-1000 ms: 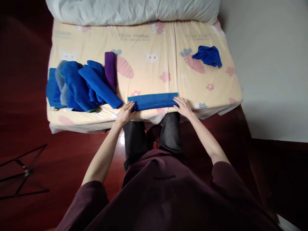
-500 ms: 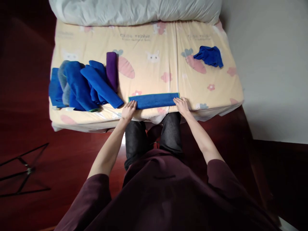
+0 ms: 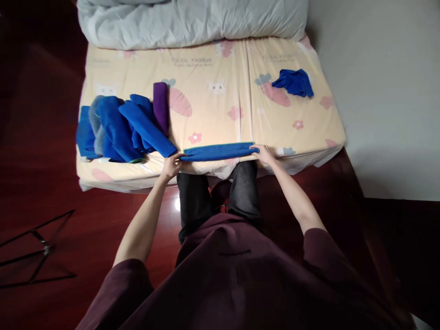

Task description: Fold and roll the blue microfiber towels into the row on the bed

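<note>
A blue towel [image 3: 220, 151] with a green edge lies folded into a long narrow strip at the front edge of the bed. My left hand [image 3: 171, 167] pinches its left end between thumb and fingers. At the opposite end, my right hand [image 3: 263, 154] grips the right corner, fingers closed on the cloth. Just left of the strip, the end of a rolled blue towel [image 3: 149, 130] comes close to my left hand.
Several rolled blue towels [image 3: 113, 128], a grey one [image 3: 99, 137] and a purple one [image 3: 160, 107] are heaped on the bed's left. A crumpled blue cloth [image 3: 294, 83] lies at right. A white quilt [image 3: 192, 23] is at the back; a black stand [image 3: 44, 250] is on the floor.
My hands have gone from lying on the towel's ends to gripping them. The left hand shifted left and nearer to me, and the strip's ends now look narrower and pinched.
</note>
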Motion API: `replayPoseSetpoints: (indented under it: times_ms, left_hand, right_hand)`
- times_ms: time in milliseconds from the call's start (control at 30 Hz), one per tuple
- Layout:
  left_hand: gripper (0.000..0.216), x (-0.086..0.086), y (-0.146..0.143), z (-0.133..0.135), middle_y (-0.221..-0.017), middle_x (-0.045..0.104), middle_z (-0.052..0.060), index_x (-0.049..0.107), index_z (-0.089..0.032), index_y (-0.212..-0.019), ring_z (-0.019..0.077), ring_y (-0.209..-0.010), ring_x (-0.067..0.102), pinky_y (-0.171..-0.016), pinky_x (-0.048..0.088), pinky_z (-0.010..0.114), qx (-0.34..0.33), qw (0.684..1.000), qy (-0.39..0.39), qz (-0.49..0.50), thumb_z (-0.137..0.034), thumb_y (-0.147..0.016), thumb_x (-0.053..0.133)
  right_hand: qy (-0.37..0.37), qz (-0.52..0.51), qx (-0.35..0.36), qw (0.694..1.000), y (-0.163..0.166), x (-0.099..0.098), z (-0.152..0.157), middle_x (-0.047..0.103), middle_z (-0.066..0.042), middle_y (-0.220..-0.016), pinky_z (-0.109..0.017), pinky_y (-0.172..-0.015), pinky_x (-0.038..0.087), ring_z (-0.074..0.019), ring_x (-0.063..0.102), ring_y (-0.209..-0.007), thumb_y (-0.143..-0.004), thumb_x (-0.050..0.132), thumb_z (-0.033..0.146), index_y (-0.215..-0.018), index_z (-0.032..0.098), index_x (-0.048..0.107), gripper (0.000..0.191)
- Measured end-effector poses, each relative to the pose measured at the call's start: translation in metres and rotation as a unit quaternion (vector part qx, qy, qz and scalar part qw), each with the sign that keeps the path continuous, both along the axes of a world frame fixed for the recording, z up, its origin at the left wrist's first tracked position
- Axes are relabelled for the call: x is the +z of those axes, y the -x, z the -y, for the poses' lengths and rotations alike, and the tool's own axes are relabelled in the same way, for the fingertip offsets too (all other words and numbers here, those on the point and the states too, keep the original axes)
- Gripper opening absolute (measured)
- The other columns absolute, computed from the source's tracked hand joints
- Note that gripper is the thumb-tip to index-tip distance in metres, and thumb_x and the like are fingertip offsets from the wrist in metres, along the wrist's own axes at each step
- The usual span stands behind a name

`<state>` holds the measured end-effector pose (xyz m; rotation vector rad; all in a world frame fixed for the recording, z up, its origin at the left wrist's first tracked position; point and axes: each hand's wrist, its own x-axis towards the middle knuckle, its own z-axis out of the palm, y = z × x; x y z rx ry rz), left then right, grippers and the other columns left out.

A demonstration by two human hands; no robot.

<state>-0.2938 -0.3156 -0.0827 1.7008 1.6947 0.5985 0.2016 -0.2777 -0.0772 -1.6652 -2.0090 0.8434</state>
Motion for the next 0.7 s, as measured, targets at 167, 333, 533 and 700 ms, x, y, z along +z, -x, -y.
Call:
replayPoseSetpoints:
  times_ms: [167, 333, 533, 700]
  left_hand:
    - [0.042, -0.003, 0.003, -0.007, -0.108, 0.079, 0.015, 0.073, -0.014, -0.114, 0.0295, -0.104, 0.077, -0.100, 0.061, 0.040, 0.067, 0.997, 0.001, 0.025, -0.042, -0.084, 0.067]
    - [0.041, -0.017, 0.009, -0.017, -0.098, 0.076, 0.012, 0.071, -0.015, -0.113, 0.0264, -0.093, 0.072, -0.089, 0.058, 0.035, 0.090, 0.996, -0.010, 0.015, -0.046, -0.089, 0.060]
    - [0.048, -0.026, 0.007, -0.018, -0.086, 0.073, 0.009, 0.073, -0.010, -0.116, 0.0224, -0.077, 0.065, -0.074, 0.053, 0.030, 0.129, 0.991, 0.029, 0.029, -0.048, -0.088, 0.064]
    - [0.055, -0.025, 0.004, -0.020, -0.080, 0.071, 0.008, 0.077, -0.007, -0.115, 0.0196, -0.070, 0.060, -0.067, 0.050, 0.028, 0.159, 0.983, 0.062, 0.071, -0.053, -0.087, 0.069]
  right_hand:
    - [0.002, -0.070, -0.068, 0.995, 0.002, 0.003, -0.010, 0.082, -0.009, -0.102, -0.043, -0.099, 0.061, -0.0274, 0.075, -0.096, -0.085, 0.083, 0.037, -0.099, 0.018, 0.080, 0.024]
    - [0.026, -0.090, -0.096, 0.991, 0.000, -0.006, -0.013, 0.060, -0.001, -0.073, -0.036, -0.080, 0.058, -0.0212, 0.059, -0.076, -0.088, 0.082, 0.060, -0.080, 0.023, 0.065, 0.042]
    - [0.027, -0.099, -0.114, 0.988, 0.001, -0.020, -0.018, 0.060, -0.002, -0.076, -0.042, -0.082, 0.060, -0.0248, 0.061, -0.080, -0.091, 0.076, 0.066, -0.093, 0.025, 0.068, 0.042]
    - [0.054, -0.113, -0.125, 0.984, 0.002, -0.019, -0.024, 0.056, 0.001, -0.071, -0.037, -0.074, 0.057, -0.0214, 0.058, -0.074, -0.090, 0.074, 0.067, -0.086, 0.025, 0.062, 0.044]
